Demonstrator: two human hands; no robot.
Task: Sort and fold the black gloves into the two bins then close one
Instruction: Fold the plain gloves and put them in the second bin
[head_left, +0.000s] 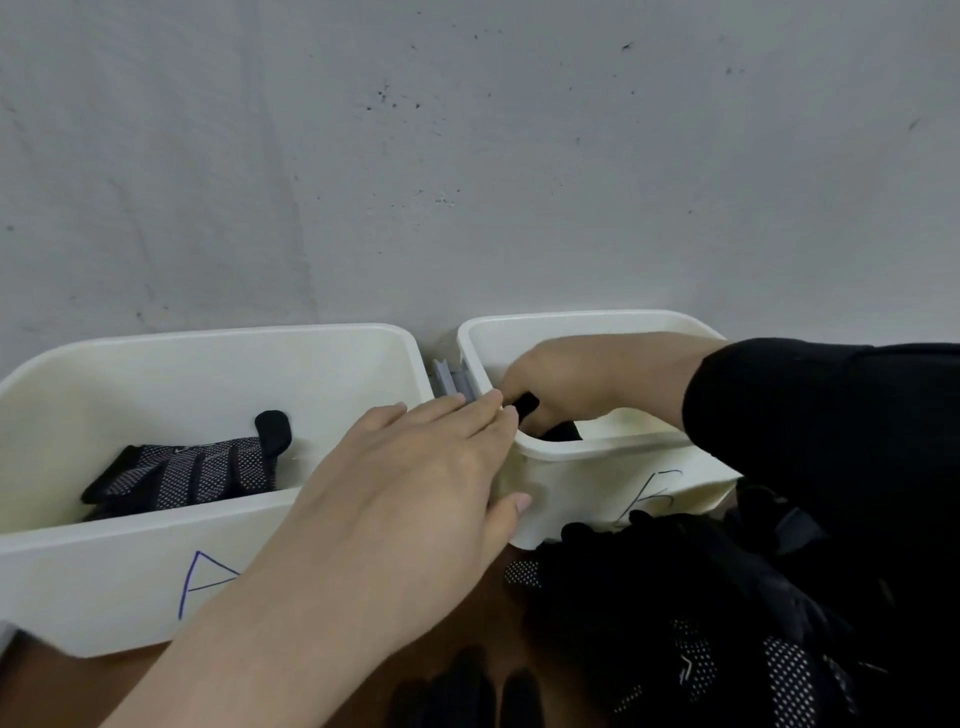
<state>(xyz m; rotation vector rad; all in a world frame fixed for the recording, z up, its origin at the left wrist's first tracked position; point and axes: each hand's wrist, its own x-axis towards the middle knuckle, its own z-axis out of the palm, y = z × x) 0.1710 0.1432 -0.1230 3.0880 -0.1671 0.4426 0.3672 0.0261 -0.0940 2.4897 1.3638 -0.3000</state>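
Near right, I've got a pile of black gloves (691, 613) on the brown table (483, 597), touching bin B (597, 483). My left hand (415, 478) lies flat, fingers straight, on bin B's near-left corner; bin A (130, 561) at left holds one dotted glove (187, 473). Farther in, my right hand (566, 382) pinches a black glove (540, 415) inside bin B.

- Dim, even, diffuse light; shadows are faint and there is no glare.
- Wide-angle bending at the edges.
- Slightly soft overall; black gloves (691, 613) lose detail.
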